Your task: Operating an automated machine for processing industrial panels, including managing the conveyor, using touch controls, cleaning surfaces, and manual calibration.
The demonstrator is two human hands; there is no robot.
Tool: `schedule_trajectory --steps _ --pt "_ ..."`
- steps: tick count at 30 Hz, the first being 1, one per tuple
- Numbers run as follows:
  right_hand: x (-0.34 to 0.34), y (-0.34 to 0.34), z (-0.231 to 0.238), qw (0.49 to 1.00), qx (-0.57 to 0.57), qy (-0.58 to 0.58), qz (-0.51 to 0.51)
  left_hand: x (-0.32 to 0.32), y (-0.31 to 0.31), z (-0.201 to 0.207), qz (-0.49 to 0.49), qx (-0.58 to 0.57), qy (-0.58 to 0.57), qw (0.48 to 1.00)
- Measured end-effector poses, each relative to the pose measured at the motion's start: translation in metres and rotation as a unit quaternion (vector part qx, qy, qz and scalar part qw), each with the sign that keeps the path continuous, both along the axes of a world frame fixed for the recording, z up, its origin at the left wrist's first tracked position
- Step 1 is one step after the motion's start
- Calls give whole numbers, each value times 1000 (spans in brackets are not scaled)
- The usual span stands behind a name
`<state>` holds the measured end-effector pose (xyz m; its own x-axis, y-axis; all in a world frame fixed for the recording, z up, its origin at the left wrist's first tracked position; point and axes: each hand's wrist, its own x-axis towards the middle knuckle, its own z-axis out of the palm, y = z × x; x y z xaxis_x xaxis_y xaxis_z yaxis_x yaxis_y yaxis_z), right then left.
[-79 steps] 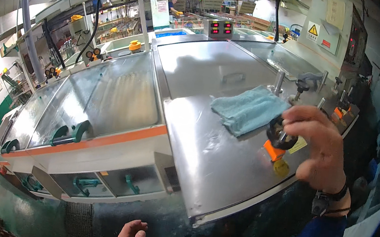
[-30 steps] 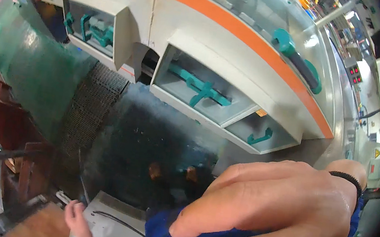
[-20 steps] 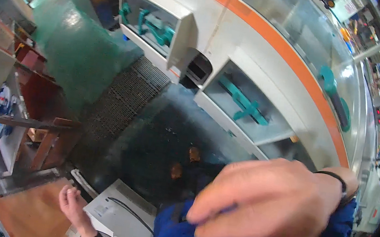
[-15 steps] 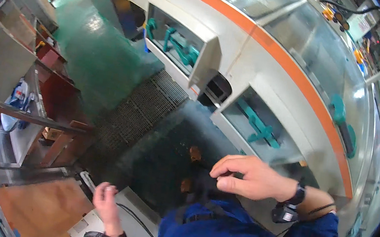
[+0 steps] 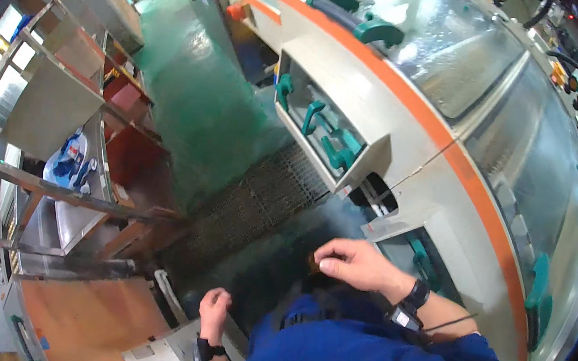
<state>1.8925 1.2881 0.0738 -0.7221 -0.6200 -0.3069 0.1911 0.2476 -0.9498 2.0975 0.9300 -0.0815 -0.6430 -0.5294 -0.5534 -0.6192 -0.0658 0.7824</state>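
Note:
My right hand point(image 5: 355, 264) is held in front of my body, its fingers curled in and the thumb lying against them; no object shows in it. It hangs near the lower white-framed recess of the machine point(image 5: 421, 117), not touching it. Lower and to the left is my left hand point(image 5: 215, 309), its fingers loosely bent and nothing visible in them, above a white surface point(image 5: 171, 351). Both wrists carry dark bands with small devices. The nearer recess holds a green handle point(image 5: 424, 260); green clamps point(image 5: 337, 150) sit in the farther recess.
An orange stripe runs along the machine below its clear covers point(image 5: 431, 46). On the left stand a metal-framed rack point(image 5: 47, 185) and a brown board point(image 5: 92, 315). A dark floor grating point(image 5: 258, 191) leads to the green floor point(image 5: 191, 94).
The view has shifted, so machine and rack appear farther right. My left hand has come nearer my body with its fingers less spread. My right hand's thumb has drawn closer to its fingers.

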Motion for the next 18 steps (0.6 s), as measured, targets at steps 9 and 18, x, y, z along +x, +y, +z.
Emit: schedule_trajectory --steps 9,18 --pt "-87 -74 7 995 -65 -34 69 -32 -43 -53 78 79 -101 989" --pt "-189 -225 -3 995 -26 7 97 -131 -181 -104 102 177 -91 975"
